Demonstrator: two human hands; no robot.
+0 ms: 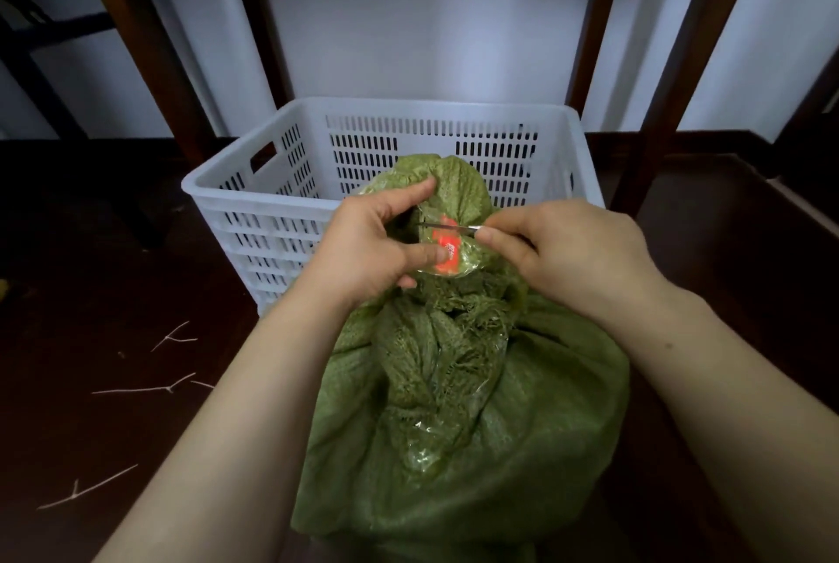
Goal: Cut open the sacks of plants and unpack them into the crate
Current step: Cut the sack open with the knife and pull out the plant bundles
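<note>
While left hand [363,244] pinches sack [522,426], right hand [567,253] cuts

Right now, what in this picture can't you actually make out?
- Sack contents: head view, the woven green cloth hides them.
- Blade handle: buried in the right hand.
- Orange label print: too small, partly behind the left hand.
- Crate floor: sack blocks it.

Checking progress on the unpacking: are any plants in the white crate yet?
No, the white crate shows only bare slotted walls inside, and the green sack is tied shut in front of it.
</note>
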